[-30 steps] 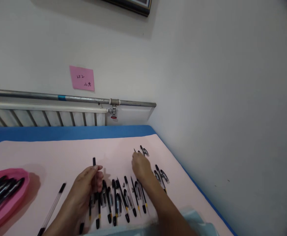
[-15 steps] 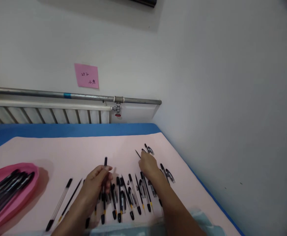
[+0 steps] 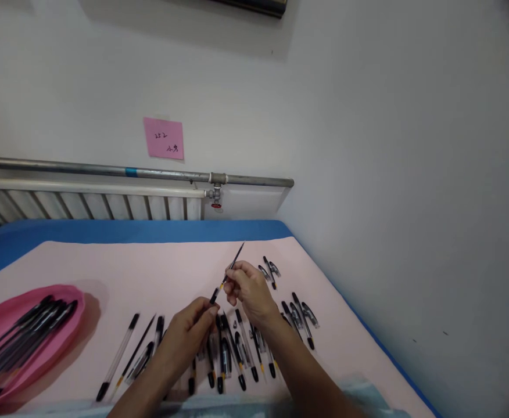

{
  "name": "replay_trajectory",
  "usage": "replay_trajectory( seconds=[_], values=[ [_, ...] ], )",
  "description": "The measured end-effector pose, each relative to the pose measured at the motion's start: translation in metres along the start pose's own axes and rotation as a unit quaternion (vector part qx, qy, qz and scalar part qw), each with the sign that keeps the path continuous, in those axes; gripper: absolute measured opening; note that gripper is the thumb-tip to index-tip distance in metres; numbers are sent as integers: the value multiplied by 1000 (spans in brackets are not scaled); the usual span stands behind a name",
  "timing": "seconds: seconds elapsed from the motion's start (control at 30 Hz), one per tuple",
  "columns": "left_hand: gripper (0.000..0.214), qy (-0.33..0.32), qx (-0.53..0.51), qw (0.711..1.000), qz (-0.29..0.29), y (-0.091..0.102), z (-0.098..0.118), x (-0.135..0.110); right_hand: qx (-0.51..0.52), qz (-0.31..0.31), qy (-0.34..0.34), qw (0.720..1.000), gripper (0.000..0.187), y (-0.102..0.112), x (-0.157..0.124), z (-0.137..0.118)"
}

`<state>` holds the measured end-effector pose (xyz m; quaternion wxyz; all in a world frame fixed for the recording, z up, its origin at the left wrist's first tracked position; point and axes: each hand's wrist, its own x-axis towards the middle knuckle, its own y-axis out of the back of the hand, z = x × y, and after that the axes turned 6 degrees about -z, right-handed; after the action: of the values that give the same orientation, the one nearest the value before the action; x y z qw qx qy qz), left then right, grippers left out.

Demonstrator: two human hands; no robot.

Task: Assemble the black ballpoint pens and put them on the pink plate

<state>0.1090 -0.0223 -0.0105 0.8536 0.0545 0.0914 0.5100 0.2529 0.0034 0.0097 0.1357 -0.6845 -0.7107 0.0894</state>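
My left hand (image 3: 191,326) is closed around a pen barrel (image 3: 213,296) whose black end pokes up above the fingers. My right hand (image 3: 248,288) pinches a thin black refill (image 3: 235,261), slanted up to the right, its lower end close to the barrel's tip. Both hands hover over a row of several black pens and pen parts (image 3: 237,348) lying on the pink sheet (image 3: 150,273). More pen caps (image 3: 269,270) lie just right of my right hand.
A pink tray (image 3: 69,325) holding several black pens sits at the left. Loose barrels and a refill (image 3: 126,348) lie between the tray and my left hand. A blue table edge (image 3: 128,230), a radiator and a pipe run along the back wall, with a white wall close on the right.
My right hand lifted a refill off the sheet and brought it toward the left hand. My left hand raised the barrel to meet it. The camera view shifted slightly left.
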Motion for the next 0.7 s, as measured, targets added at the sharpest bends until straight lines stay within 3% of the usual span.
replay_trajectory(
  seconds=[0.23, 0.5, 0.7],
  values=[
    [31, -12, 16, 1000, 3, 2, -1, 0, 27, 62, 43, 997, 10, 3, 2, -2],
    [28, -17, 23, 1000, -4, 2, -1, -1, -22, 41, 48, 998, 12, 5, 1, 3],
    [28, 5, -18, 999, -28, 3, -3, 0, -101, 3, 92, 991, 9, 5, -6, -7]
  ],
)
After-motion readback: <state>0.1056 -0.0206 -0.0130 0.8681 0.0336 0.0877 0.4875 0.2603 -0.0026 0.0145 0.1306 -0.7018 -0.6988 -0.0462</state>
